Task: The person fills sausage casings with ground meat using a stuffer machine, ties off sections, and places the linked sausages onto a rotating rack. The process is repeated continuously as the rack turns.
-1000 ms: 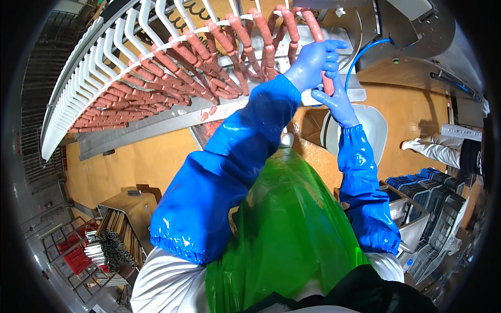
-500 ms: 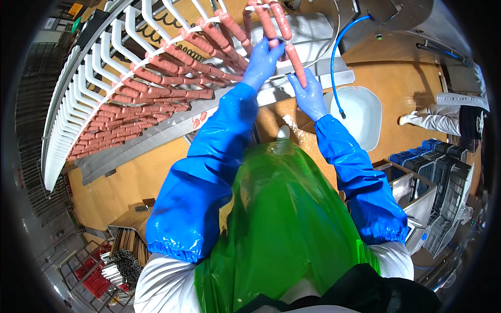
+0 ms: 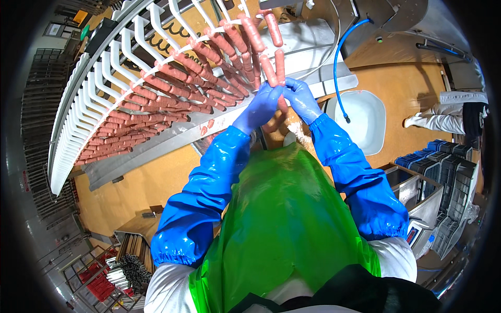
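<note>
Linked pink sausages (image 3: 253,34) hang in strings from a curved row of white hooks (image 3: 155,21) that sweeps from the far middle down the left side. Two links of the end string (image 3: 280,65) come down side by side to my hands, just in front of the far hooks. My left hand (image 3: 262,106), in a blue glove, is closed around the lower ends of these links. Touching it, my right hand (image 3: 301,100) pinches the same string from the right. Another link shows below and between the hands, partly hidden by the fingers.
Under the sausages runs a long metal tray (image 3: 151,143) with small meat scraps. To the right are a white tub (image 3: 367,125), a blue hose (image 3: 335,68) and stacked crates (image 3: 443,177). Another person's legs (image 3: 438,122) show at the far right.
Both hands have come nearer to me and together. The right hand has left the single hanging link it held and now meets the left at the string. The hooks have shifted slightly rightward in view.
</note>
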`<state>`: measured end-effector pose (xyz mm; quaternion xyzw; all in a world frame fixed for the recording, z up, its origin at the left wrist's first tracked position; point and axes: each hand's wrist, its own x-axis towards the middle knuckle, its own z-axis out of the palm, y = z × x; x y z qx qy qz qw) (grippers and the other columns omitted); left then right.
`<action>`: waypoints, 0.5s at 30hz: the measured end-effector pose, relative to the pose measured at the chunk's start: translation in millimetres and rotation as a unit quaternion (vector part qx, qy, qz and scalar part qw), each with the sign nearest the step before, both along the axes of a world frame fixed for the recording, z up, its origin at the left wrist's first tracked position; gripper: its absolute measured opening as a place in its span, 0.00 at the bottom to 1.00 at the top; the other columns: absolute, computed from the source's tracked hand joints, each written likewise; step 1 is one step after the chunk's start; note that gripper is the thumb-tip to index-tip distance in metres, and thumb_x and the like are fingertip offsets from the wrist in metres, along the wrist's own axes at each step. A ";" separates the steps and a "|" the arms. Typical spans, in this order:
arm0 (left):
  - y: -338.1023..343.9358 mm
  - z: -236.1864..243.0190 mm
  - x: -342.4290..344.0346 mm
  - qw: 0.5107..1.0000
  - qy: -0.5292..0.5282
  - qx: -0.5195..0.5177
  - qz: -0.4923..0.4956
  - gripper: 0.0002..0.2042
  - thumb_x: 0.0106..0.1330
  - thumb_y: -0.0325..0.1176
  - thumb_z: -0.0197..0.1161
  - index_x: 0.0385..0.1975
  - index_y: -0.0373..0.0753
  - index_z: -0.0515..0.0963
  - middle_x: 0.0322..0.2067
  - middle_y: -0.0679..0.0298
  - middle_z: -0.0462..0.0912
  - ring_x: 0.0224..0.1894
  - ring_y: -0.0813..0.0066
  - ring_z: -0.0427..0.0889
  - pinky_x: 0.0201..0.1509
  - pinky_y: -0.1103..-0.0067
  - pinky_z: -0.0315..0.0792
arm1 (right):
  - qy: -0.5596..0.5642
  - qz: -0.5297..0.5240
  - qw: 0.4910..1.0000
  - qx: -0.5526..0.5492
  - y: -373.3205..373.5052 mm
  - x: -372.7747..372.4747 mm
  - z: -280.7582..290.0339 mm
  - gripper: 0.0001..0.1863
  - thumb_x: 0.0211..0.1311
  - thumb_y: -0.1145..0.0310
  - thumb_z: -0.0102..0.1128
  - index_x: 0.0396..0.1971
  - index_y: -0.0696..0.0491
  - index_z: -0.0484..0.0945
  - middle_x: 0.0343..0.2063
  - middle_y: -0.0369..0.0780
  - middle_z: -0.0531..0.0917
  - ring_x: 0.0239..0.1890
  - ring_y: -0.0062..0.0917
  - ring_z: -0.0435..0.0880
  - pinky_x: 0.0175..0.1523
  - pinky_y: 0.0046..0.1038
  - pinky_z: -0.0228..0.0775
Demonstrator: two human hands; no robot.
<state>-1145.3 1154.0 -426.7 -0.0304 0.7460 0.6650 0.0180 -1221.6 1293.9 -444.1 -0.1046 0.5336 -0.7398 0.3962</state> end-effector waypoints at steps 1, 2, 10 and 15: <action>-5.7 6.9 0.6 0.993 0.023 -0.115 -0.030 0.19 0.68 0.41 0.47 0.50 0.35 0.74 0.44 0.54 0.79 0.35 0.58 0.79 0.42 0.70 0.72 | -0.065 -0.010 0.996 -0.065 -4.8 7.0 3.0 0.16 0.64 0.71 0.56 0.50 0.58 0.77 0.41 0.38 0.82 0.42 0.21 0.80 0.43 0.22 0.74; -10.1 24.1 1.8 0.971 0.047 -0.227 -0.058 0.20 0.69 0.43 0.46 0.50 0.35 0.73 0.42 0.51 0.81 0.37 0.53 0.79 0.44 0.68 0.72 | -0.182 -0.031 0.976 -0.118 -6.6 11.7 24.8 0.20 0.64 0.70 0.56 0.55 0.58 0.71 0.38 0.37 0.81 0.37 0.19 0.79 0.36 0.20 0.73; -29.2 35.2 -0.6 0.965 -0.040 -0.259 -0.024 0.25 0.73 0.52 0.39 0.43 0.37 0.77 0.31 0.52 0.83 0.35 0.56 0.81 0.41 0.66 0.72 | -0.012 0.175 0.981 -0.077 -6.5 -23.2 -0.9 0.18 0.64 0.67 0.58 0.51 0.57 0.72 0.30 0.35 0.78 0.28 0.14 0.75 0.31 0.18 0.68; 0.5 31.4 9.9 0.846 -0.233 0.480 0.012 0.18 0.73 0.49 0.45 0.26 0.45 0.70 0.15 0.73 0.60 0.17 0.76 0.66 0.21 0.77 0.62 | 0.206 0.128 0.970 -0.009 -17.5 -45.0 10.0 0.17 0.64 0.65 0.58 0.49 0.55 0.71 0.35 0.34 0.77 0.35 0.15 0.75 0.39 0.20 0.69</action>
